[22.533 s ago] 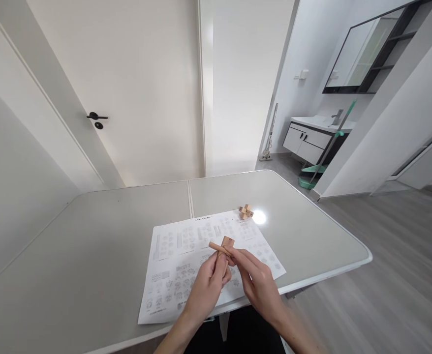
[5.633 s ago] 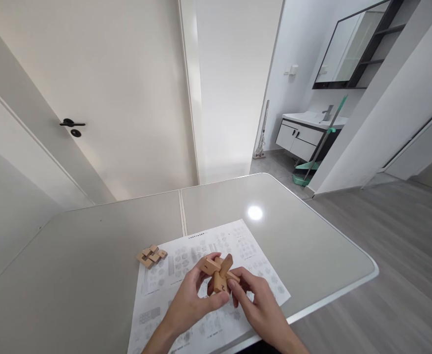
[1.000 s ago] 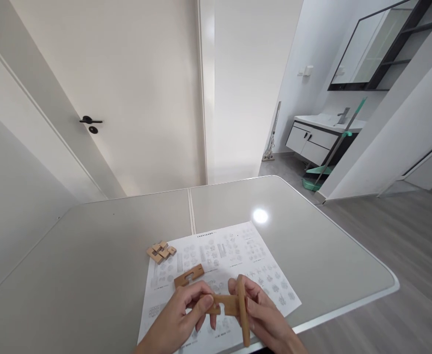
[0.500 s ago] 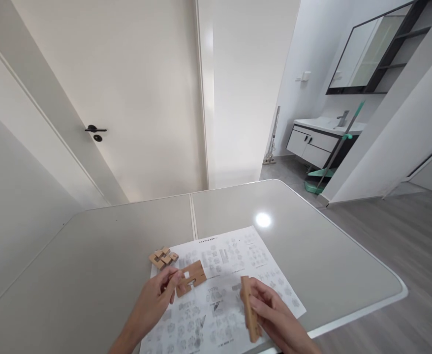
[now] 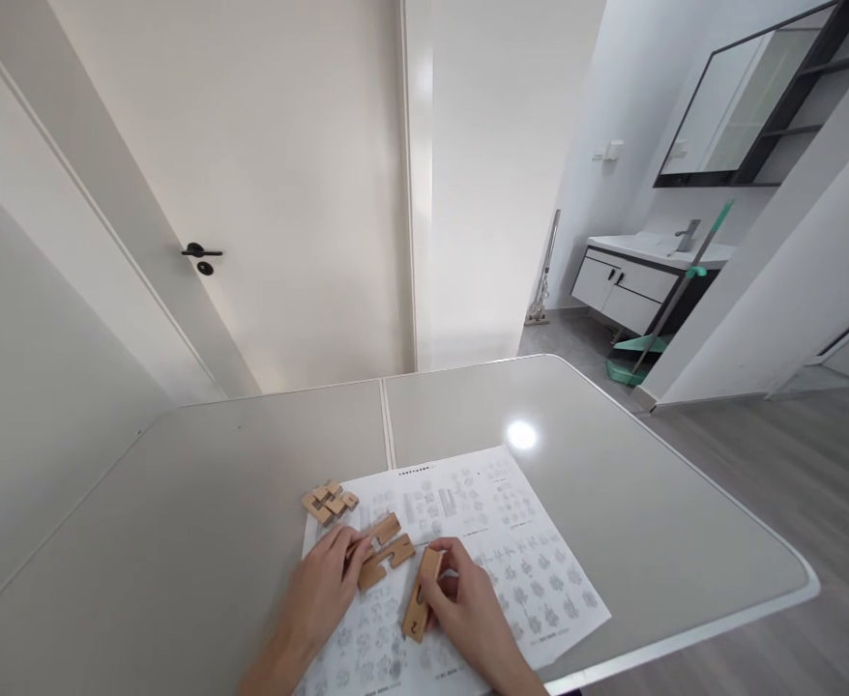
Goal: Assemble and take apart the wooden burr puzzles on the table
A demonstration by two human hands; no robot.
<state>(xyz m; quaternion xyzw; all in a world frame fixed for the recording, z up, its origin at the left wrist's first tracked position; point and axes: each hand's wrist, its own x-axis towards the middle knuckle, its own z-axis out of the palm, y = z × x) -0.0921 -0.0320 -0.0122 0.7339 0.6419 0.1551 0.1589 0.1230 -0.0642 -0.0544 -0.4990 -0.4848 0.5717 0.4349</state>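
My left hand [image 5: 325,583] has its fingers closed on the left end of notched wooden puzzle pieces [image 5: 394,552]. Two of these lie side by side with a gap between them, low over or on the sheet; I cannot tell which. My right hand [image 5: 470,592] pinches a wooden puzzle bar [image 5: 415,619] marked "2", tilted over the printed sheet [image 5: 541,580]. The bar is apart from the pieces at my left hand. Just beyond the left hand sits an interlocked cluster of small wooden pieces [image 5: 329,501] at the sheet's far left corner.
The sheet with grey diagrams lies on a pale glossy table [image 5: 613,512] with a rounded right corner and a seam. Behind stands a white door [image 5: 308,193]. A washbasin cabinet [image 5: 624,280], a mop [image 5: 544,280] and a green dustpan [image 5: 626,372] are at the back right.
My right hand has moved left with its bar, which has turned to show the "2". The pieces at my left hand now show a gap between them. The view has shifted slightly.
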